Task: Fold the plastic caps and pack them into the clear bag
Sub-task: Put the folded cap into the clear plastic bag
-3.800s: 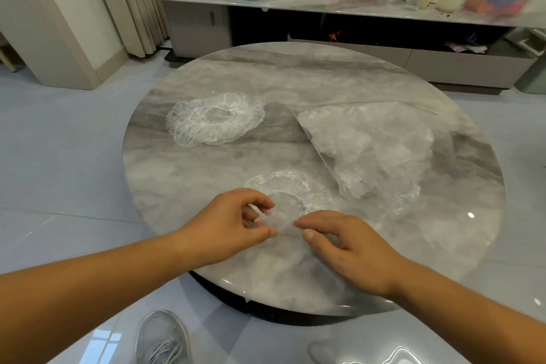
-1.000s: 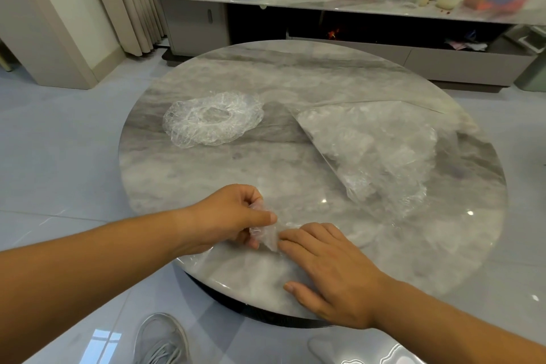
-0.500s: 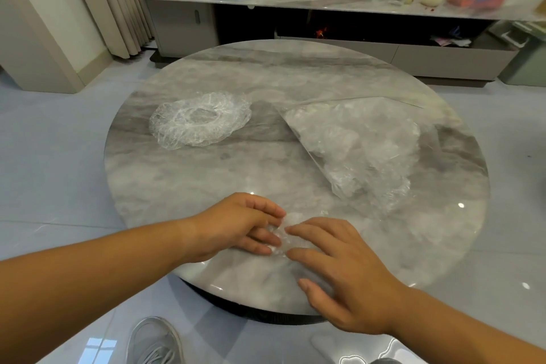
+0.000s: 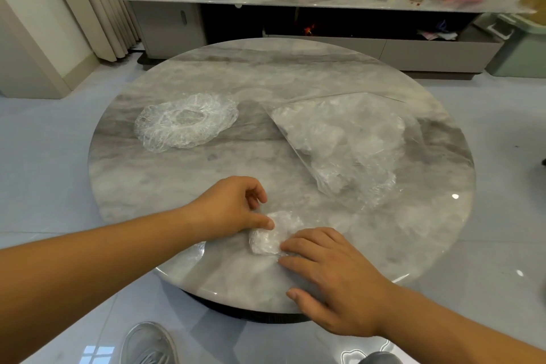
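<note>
At the near edge of the round marble desk (image 4: 295, 74), our left hand (image 4: 233, 210) sets its thumb on a folded cap (image 4: 266, 238), the other fingers loosely curled. Our right hand (image 4: 334, 278) presses the folded cap with straight, slightly spread fingers. Farther off lie an unfolded cap (image 4: 186, 122) on the left and the clear bag (image 4: 342, 145) on the right. A sideboard (image 4: 165, 23) stands beyond.
</note>
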Demonstrator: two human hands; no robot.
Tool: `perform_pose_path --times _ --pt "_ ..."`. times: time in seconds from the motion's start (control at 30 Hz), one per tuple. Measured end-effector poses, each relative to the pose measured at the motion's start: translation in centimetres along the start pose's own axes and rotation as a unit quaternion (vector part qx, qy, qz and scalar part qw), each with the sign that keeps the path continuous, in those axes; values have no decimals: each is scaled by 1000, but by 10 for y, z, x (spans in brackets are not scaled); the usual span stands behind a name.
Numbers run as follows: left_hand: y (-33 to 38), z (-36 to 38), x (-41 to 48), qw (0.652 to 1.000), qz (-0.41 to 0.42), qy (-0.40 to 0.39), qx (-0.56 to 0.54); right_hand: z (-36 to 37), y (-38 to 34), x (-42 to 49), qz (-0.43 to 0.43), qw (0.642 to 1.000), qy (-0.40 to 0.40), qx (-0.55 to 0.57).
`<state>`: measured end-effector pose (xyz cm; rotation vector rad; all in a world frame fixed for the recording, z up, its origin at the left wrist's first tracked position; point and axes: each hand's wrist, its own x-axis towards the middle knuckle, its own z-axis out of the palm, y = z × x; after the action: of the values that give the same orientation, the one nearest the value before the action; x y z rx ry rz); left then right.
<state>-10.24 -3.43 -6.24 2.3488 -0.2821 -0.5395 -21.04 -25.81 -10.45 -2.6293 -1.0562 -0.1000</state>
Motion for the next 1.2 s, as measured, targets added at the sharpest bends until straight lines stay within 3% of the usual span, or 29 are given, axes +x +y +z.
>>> perform_pose_path --times 0.27,0.4,0.5,0.6,0.7,0.8,0.87,0.9,1.03,1.2 --pt "20 8 12 993 -5 -92 67 -6 8 -4 -7 998 3 66" --pt "12 7 8 995 -33 -96 -18 -9 3 -4 97 980 87 153" --pt "5 1 -1 981 -73 -71 -164 -14 -9 6 250 914 121 296" --pt "4 -4 -11 921 -121 -80 -360 -20 -16 22 340 816 122 451" --pt "6 -6 -21 863 -109 -111 -480 -27 -16 34 354 747 118 551" --pt "7 -5 -30 846 -97 -132 -507 -33 -17 45 339 652 127 666" --pt "7 -2 -34 842 -98 -164 -505 -36 -16 50 325 629 154 689" --pt "8 -1 -37 844 -100 -181 -496 -38 -16 52 317 643 164 677" --pt "12 -1 -41 849 -133 -221 -461 -38 -16 51 259 778 161 550" --pt "8 -6 -35 787 -187 -272 -522 -31 -17 37 188 894 118 389"
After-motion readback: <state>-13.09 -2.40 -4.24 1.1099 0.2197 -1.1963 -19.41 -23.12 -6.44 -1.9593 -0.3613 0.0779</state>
